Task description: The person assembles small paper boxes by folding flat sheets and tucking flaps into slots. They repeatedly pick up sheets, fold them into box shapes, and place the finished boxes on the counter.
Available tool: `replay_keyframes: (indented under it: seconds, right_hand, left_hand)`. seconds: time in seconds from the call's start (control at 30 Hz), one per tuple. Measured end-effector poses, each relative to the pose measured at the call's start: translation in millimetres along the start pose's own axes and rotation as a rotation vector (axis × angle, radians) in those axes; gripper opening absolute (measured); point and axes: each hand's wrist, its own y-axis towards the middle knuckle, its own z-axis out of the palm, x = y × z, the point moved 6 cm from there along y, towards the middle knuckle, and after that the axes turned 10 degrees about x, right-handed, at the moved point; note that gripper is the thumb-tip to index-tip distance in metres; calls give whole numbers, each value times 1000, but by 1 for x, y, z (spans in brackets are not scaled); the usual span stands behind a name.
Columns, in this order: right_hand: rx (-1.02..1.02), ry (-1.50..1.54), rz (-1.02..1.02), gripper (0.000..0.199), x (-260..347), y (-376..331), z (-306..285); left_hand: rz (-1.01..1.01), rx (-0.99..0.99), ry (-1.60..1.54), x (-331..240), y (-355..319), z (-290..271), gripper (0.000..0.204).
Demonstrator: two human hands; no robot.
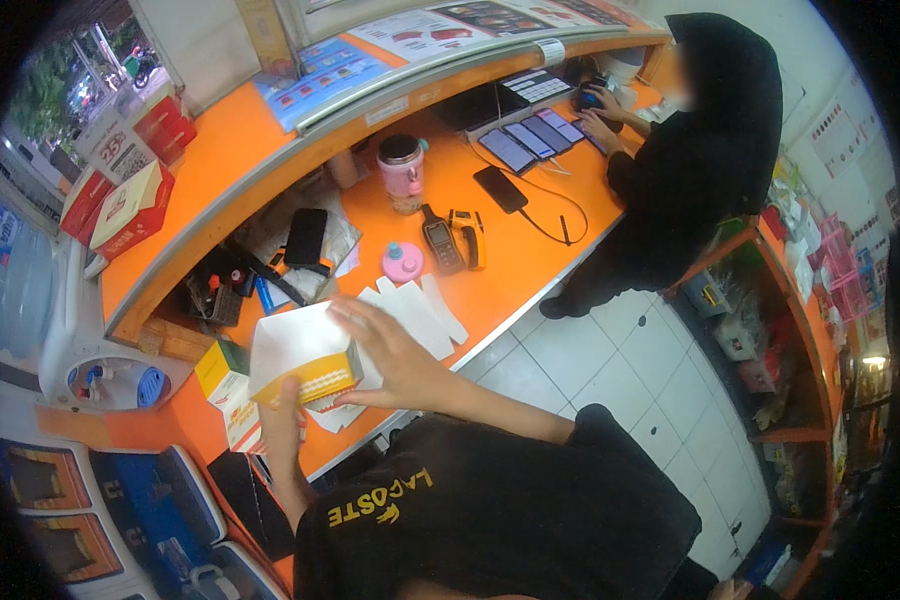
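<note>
A part-folded paper food box [305, 350], white inside with a yellow patterned side, is held up over the orange counter. My left hand [286, 425] grips its near lower edge, the thumb lying on the yellow side. Around its right end my right hand [385, 350] is curled, fingers over the top edge and thumb below. Flat white box blanks [418, 312] lie on the counter just beyond my right hand. To the left of the held box stand folded cartons [228, 385] in yellow, green and white.
On the orange counter [515, 290] are a pink tumbler [401, 172], a pink round bottle [402, 262], a handheld radio [441, 240], a yellow-black device [468, 240] and several phones. A co-worker [715, 130] in black stands at the far right end, hands near a phone.
</note>
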Motion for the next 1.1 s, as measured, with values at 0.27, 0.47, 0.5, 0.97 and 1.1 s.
replay_keyframes:
  seconds: [0.27, 0.47, 0.5, 0.97, 1.1]
  right_hand:
    - [-126, 204, -118, 86, 15, 74, 89]
    - [308, 272, 151, 69, -4, 152, 232]
    - [355, 280, 194, 68, -12, 157, 255]
    - [415, -39, 479, 58, -72, 139, 356]
    - [392, -21, 511, 57, -82, 112, 357]
  left_hand:
    - [252, -144, -1, -1, -53, -92, 75]
    - [197, -402, 408, 64, -68, -172, 58]
    - [140, -380, 466, 82, -64, -177, 55]
    - [-98, -243, 613, 150, -60, -145, 69]
    - [-192, -227, 890, 163, -50, -128, 74]
